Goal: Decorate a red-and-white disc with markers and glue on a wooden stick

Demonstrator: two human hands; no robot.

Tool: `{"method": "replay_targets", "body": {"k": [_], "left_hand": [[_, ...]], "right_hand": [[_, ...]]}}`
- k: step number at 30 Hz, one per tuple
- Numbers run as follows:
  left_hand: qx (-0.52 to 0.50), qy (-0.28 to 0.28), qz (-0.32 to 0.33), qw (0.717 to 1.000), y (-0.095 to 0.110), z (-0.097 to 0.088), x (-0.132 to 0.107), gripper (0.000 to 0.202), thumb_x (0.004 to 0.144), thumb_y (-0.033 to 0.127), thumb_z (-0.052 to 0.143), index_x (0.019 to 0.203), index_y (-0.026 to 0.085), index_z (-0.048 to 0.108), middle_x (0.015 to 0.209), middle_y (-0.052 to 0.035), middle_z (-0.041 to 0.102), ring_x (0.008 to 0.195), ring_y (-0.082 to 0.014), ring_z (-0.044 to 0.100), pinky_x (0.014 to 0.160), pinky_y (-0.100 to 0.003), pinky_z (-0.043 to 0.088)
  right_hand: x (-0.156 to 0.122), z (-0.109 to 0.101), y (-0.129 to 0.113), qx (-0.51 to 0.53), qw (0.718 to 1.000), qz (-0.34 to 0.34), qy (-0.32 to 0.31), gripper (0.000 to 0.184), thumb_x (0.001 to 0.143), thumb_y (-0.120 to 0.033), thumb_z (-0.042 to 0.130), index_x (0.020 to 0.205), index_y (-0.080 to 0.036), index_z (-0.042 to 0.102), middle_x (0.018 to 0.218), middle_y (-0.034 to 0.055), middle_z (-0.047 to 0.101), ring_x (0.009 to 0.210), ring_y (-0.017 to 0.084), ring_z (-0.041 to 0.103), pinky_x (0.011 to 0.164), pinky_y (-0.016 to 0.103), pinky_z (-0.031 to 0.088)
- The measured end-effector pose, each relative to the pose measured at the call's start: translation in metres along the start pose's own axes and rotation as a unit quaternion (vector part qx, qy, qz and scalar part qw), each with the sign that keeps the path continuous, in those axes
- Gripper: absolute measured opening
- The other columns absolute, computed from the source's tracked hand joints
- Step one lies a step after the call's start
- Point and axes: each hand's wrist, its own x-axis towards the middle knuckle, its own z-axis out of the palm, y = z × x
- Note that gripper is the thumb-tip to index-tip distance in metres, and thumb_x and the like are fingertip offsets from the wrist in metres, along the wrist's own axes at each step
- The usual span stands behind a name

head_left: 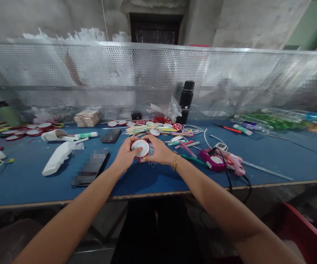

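mesh (87,69) of perforated metal stands behind a blue tabletop (147,179), both cut off at the sides of the view. the person's bare forearms reach over the near edge, and the hands meet near the middle of the table. the left hand (126,153) is curled closed on the left side of a round white disc, its thumb pressed across the face. the right hand (160,149), also curled, closes around the disc's right side, thumb low and fingers at the top; the fingertips behind are hidden. a black flask (186,102) stands beyond them, and a dark flat device (94,168), partly pixelated, lies left of the hands. the white disc (139,148) has a red rim and hides its own underside. a small multicoloured patterned piece (151,149) shows between disc and right palm; whether it is held cannot be told.
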Motion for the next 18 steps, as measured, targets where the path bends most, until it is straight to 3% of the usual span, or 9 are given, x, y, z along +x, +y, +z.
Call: {"method": "replay_targets", "body": {"k": [9, 14, 18], "left_hand": [[0.002, -0.023, -0.007, 1.0, 0.0036, -0.0012, -0.0016, 0.04, 0.067, 0.022, 0.071, 0.105, 0.018, 0.058, 0.098, -0.003, 0.064, 0.085, -0.018, 0.059, 0.077, -0.034, 0.051], [-0.031, -0.05, 0.014, 0.998, 0.0049, -0.0013, -0.0022, 0.057, 0.072, 0.023, 0.07, 0.125, 0.022, 0.052, 0.103, -0.0035, 0.065, 0.087, -0.0182, 0.061, 0.079, -0.034, 0.051], [-0.027, -0.052, 0.031, 0.998, 0.0023, -0.0016, -0.0002, 0.047, 0.073, 0.024, 0.069, 0.119, 0.021, 0.058, 0.112, -0.0051, 0.064, 0.094, -0.0186, 0.059, 0.082, -0.032, 0.05]], "right_hand": [[0.0, -0.0013, -0.0025, 0.019, 1.0, 0.019, -0.016, 0.078, 0.06, -0.046, 0.086, 0.123, -0.018, 0.05, 0.122, 0.0087, 0.06, 0.107, 0.024, 0.059, 0.094, 0.038, 0.044], [0.0004, 0.0019, -0.0019, 0.014, 0.998, 0.063, -0.021, 0.074, 0.058, -0.046, 0.087, 0.117, -0.016, 0.052, 0.112, 0.008, 0.063, 0.098, 0.023, 0.06, 0.088, 0.038, 0.046], [0.0022, 0.0068, -0.0001, 0.034, 0.995, 0.089, -0.017, 0.057, 0.064, -0.036, 0.083, 0.109, -0.015, 0.057, 0.104, 0.0065, 0.066, 0.089, 0.021, 0.062, 0.083, 0.037, 0.049]]}}
